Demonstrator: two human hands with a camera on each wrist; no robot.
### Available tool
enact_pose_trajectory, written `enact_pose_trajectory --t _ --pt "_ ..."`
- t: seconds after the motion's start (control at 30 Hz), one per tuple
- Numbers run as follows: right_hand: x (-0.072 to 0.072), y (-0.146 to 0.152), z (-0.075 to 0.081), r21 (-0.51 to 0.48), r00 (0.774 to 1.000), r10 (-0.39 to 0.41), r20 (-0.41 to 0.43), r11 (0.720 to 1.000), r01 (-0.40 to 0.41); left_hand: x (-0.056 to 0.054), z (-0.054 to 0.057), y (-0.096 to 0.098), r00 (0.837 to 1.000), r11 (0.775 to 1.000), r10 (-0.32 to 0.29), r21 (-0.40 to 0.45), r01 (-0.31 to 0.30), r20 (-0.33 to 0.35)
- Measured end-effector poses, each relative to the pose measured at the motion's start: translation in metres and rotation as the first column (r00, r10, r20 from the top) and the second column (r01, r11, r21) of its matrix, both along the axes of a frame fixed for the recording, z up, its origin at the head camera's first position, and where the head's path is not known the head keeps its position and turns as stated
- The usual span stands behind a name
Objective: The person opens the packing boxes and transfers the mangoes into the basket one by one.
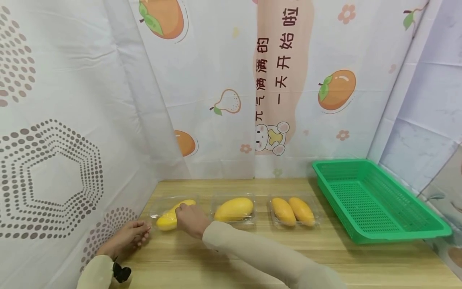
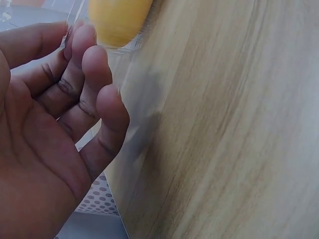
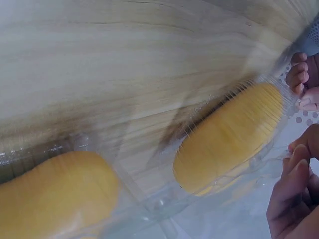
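Note:
A clear plastic box [image 1: 156, 205] with yellow mango [image 1: 167, 221] inside stands at the table's left end. At its near-left edge, my left hand [image 1: 126, 237] pinches the thin plastic between thumb and fingertips; the left wrist view shows the other fingers loosely bent. My right hand [image 1: 192, 220] reaches over the box and hides part of the mango. In the right wrist view, that hand [image 3: 296, 191] has curled fingers and its thumb pinching the clear plastic edge, while the box's mango [image 3: 230, 139] lies beside it.
To the right stand a second clear box with a yellow mango [image 1: 234, 209] and a third holding two orange-yellow mangoes [image 1: 302, 211]. A green plastic basket [image 1: 408, 235] sits at the wooden table's [image 1: 187, 261] right end. Printed curtains [image 1: 216, 140] surround the table.

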State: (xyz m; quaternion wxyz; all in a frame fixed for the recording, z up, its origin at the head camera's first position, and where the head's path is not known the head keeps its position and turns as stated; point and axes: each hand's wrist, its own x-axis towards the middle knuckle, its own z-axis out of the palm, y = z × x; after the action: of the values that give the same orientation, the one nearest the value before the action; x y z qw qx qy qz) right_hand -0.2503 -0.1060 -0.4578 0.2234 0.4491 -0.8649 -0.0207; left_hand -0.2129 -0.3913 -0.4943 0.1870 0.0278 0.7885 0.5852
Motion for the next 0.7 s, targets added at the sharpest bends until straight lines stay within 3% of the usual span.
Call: enact_pose_trajectory --t 0.27,0.33,0.5,0.7 --pt "0.000 0.008 0.010 -0.076 0.989 0.055 0.140 0.996 -0.045 0.001 0.000 0.003 0.999 0.997 0.042 -0.070 -0.044 -0.033" --pt "-0.001 0.009 0.013 -0.090 0.989 0.074 0.125 0.994 -0.062 0.001 0.001 0.003 0.998 0.995 0.055 -0.081 -0.057 -0.031" --pt "-0.011 0.010 0.026 -0.135 0.997 0.076 -0.003 0.988 -0.075 0.002 0.003 0.002 0.996 0.993 0.063 -0.096 -0.069 -0.057" --pt "-0.027 0.016 0.038 -0.235 0.999 0.038 -0.014 0.971 -0.041 0.001 0.003 0.003 0.998 0.996 0.043 -0.079 -0.047 -0.047"
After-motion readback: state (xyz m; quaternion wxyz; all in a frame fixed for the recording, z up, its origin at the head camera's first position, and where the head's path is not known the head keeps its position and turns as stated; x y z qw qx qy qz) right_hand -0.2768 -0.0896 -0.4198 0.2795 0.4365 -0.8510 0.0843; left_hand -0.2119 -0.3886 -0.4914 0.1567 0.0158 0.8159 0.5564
